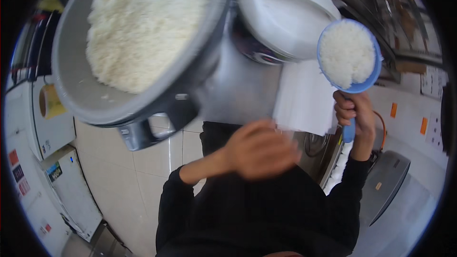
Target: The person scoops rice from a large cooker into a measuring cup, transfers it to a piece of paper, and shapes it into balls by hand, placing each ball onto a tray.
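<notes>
My right hand [357, 112] grips the handle of a blue plastic scoop [377, 57], raised at the right. White cooked rice [347, 51] fills the scoop's bowl. Before my torso is my left hand [264, 150], blurred by motion, its fingers too smeared to read. Just beyond its fingertips lies a stack of white paper sheets [307, 96], which the scoop partly overlaps in view. A large uncovered pot [71, 89], with a grey inner wall and a dark side handle, stands at the upper left. Inside it is a big mound of cooked rice [142, 32].
A white-lidded rice cooker [285, 18] stands beside the pot on a metal counter [239, 92]. White cabinets [53, 125] line the left, one bearing a yellow tape roll [51, 101]. A grey appliance [385, 185] sits at the lower right, near an orange hose [381, 128].
</notes>
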A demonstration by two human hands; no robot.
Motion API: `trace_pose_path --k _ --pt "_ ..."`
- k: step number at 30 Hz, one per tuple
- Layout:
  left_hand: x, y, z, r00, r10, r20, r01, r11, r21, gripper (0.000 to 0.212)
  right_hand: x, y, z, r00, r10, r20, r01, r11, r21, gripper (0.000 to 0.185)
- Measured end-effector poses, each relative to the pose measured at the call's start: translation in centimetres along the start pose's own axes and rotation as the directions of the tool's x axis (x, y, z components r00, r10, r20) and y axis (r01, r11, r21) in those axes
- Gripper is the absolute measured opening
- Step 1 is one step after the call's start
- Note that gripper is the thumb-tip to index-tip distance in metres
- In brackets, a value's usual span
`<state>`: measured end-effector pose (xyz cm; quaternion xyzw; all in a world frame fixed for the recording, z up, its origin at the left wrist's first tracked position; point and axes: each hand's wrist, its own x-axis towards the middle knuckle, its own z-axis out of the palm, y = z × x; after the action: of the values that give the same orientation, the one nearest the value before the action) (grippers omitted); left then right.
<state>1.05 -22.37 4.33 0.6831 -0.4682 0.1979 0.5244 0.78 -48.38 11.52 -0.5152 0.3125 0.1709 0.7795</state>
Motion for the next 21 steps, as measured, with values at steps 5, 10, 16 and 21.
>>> trace_pose_path --k 5,10,16,21 --pt "-6.0 -3.5 19.3 0.764 -0.076 0.641 0.063 0.997 0.044 0.03 1.1 8.1 -13.2 0.91 -0.107 -0.4 0.089 0.994 -0.063 0.014" --pt "-10.1 -3.0 26.0 0.594 -0.058 0.802 -0.104 0.984 0.148 0.034 3.1 13.5 -17.7 0.636 -0.689 -0.347 0.107 0.524 -0.845 0.02" --pt "-12.6 -2.3 27.9 0.572 -0.113 0.813 -0.094 0.975 0.202 0.042 5.3 21.3 -20.2 0.809 -0.587 0.038 -0.158 -0.279 -0.947 0.028" --pt "-12.2 -2.5 27.2 0.554 -0.12 0.824 0.03 0.992 0.125 0.041 6.8 19.6 -17.7 0.848 -0.523 -0.082 -0.185 -0.147 -0.972 0.036"
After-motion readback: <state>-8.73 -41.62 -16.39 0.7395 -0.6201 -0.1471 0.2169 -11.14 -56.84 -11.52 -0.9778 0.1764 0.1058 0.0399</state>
